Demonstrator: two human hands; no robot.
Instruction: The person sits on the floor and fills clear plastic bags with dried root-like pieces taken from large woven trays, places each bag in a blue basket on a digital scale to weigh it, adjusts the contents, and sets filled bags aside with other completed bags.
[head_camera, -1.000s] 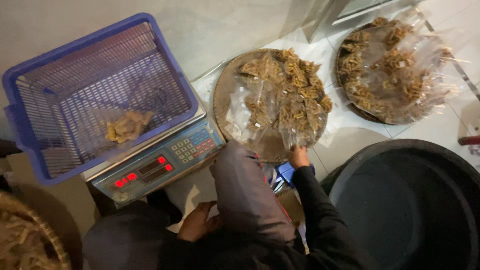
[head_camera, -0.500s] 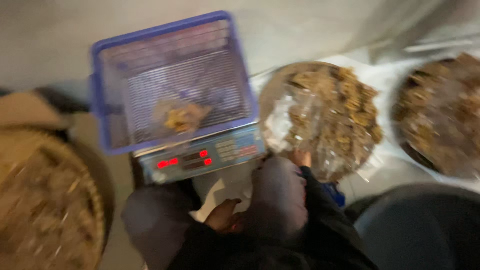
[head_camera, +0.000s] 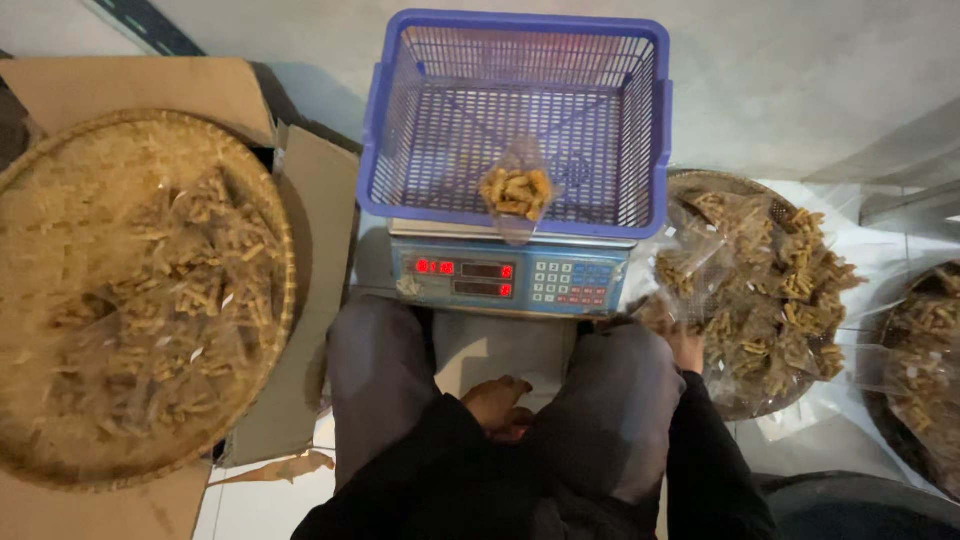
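Left hand resting loosely curled between the knees, holding nothing, right hand perhaps touching bagged snacks on round tray, its grip unclear, small snack bag in blue basket on digital scale.

There is only one camera, and it sits on the person's head. It looks almost straight down at the floor in front of the person's knees. The person's lap fills the bottom of the view, very close. Just past the knees is the scale with the blue basket on top, right in the middle and near. The big round tray on the left is cut off at the edge. The round tray on the right shows almost whole, and another tray is only half in view. The left hand is low between the knees. The right hand is partly hidden by the knee.
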